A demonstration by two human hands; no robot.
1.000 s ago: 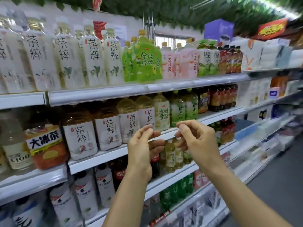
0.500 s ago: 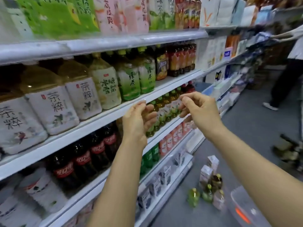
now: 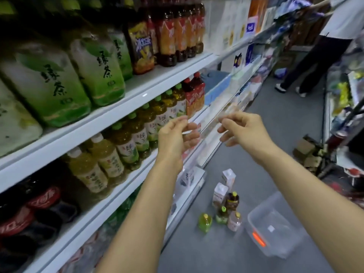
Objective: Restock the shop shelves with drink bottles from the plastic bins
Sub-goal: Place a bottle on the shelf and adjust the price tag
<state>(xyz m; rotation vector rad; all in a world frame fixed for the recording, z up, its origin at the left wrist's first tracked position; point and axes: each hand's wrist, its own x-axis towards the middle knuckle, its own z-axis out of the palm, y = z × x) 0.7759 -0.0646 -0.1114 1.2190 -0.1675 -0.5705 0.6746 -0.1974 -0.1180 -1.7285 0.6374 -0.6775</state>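
Note:
Both my hands are raised in front of the shelf rack, a little apart, and hold nothing. My left hand (image 3: 177, 134) hovers with relaxed fingers by the row of small yellow tea bottles (image 3: 126, 144) on the middle shelf (image 3: 122, 113). To its right, over the aisle, my right hand (image 3: 244, 131) has loosely curled fingers. Down on the floor lies a clear plastic bin (image 3: 275, 229). Beside it stand a green bottle (image 3: 204, 222), a pink bottle (image 3: 234, 221), a dark tea bottle (image 3: 232, 200) and two cartons (image 3: 219, 194).
Large green tea bottles (image 3: 98, 66) and red-labelled bottles (image 3: 177, 36) fill the upper shelf. Cola bottles (image 3: 29, 209) lie low on the left. A person (image 3: 315, 56) stands far down the grey aisle. Goods and cardboard boxes (image 3: 307, 152) crowd the right side.
My view has swung down and to the right along the shelves. Both hands have stayed raised and hold nothing. The floor bin and loose bottles now show in full.

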